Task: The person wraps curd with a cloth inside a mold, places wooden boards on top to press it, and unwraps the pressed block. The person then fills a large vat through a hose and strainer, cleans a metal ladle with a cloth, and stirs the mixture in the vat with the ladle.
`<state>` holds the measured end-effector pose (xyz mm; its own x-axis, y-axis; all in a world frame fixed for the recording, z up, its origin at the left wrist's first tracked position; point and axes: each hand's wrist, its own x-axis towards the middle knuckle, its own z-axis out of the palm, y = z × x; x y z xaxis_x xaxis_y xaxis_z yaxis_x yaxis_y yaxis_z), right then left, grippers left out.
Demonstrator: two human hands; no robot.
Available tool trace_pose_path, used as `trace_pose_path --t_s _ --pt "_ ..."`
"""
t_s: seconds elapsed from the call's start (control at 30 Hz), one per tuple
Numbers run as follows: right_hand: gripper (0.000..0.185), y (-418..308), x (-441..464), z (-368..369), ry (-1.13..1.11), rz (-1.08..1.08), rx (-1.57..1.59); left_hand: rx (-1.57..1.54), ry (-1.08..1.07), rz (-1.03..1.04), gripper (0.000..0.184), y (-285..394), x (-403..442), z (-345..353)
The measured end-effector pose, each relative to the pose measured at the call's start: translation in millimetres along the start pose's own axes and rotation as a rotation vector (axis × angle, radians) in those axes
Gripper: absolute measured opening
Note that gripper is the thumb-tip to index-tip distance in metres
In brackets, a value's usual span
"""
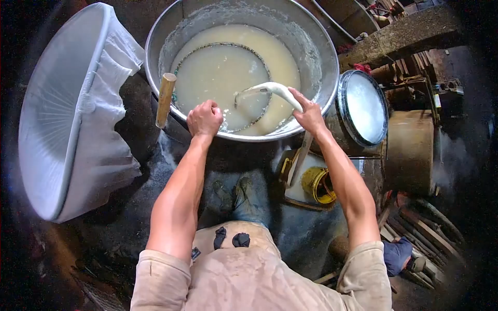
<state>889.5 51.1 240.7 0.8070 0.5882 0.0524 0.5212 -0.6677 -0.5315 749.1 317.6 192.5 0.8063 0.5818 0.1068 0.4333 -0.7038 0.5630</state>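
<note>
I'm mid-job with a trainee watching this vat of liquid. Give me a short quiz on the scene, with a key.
1. True or false: the yellow bucket stands outside the metal vat.
2. What does the right hand hold?
A) the yellow bucket
B) the white curved tool
C) nothing
3. Fill in one word, "clear" or "cloudy": the liquid in the metal vat looks ____.

Key: 1 true; 2 B; 3 cloudy
</note>
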Motion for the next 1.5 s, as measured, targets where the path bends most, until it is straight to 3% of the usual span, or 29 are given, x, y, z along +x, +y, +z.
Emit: trace_pose_path --t_s 0.57,0.73,0.87,1.1,1.5 --pt "0.069 31 -22 21 0.02 -0.006 -0.053 0.007 0.036 0.023 0.013 -7 1 4" --pt "0.047 38 -30 23 0.128 0.018 -0.055 0.012 0.024 0.009 0.013 -7 0 4" --pt "0.043 48 -28 18 0.166 -0.007 -0.105 0.013 0.012 0.01 0.013 -6 2 5" --pt "0.042 62 -38 9 0.174 -0.025 -0.199 0.021 -0.007 -0.016 0.017 -3 3 2" --pt "0.042 87 -48 8 0.18 -0.087 -0.097 0.023 0.028 -0.015 0.016 -1 2 3"
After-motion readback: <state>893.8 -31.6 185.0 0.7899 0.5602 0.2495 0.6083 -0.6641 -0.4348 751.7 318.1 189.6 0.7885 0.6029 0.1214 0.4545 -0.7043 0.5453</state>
